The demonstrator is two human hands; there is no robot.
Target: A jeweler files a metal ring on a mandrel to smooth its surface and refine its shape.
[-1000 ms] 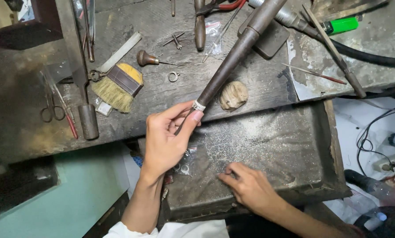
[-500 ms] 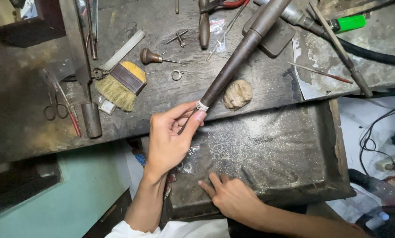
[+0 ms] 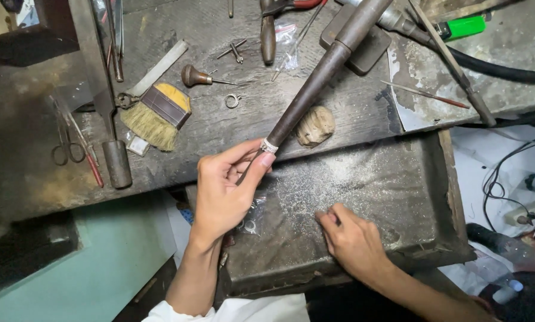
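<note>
Fingers of the left hand (image 3: 223, 194) pinch a small silver ring (image 3: 269, 145) on the tapered dark steel mandrel (image 3: 315, 83), steadying it. The right hand (image 3: 354, 241) rests loosely curled, gripping nothing visible, on the dusty metal tray (image 3: 399, 179).

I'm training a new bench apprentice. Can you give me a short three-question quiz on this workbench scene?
1. True or false: the left hand pinches a ring seated on the tapered ring mandrel.
2. Where does the right hand rest? A) on the brush B) in the dusty metal tray C) on the scissors
3. What small item lies loose on the bench right of the brush?

Key: 1 true; 2 B; 3 a second ring.
</note>
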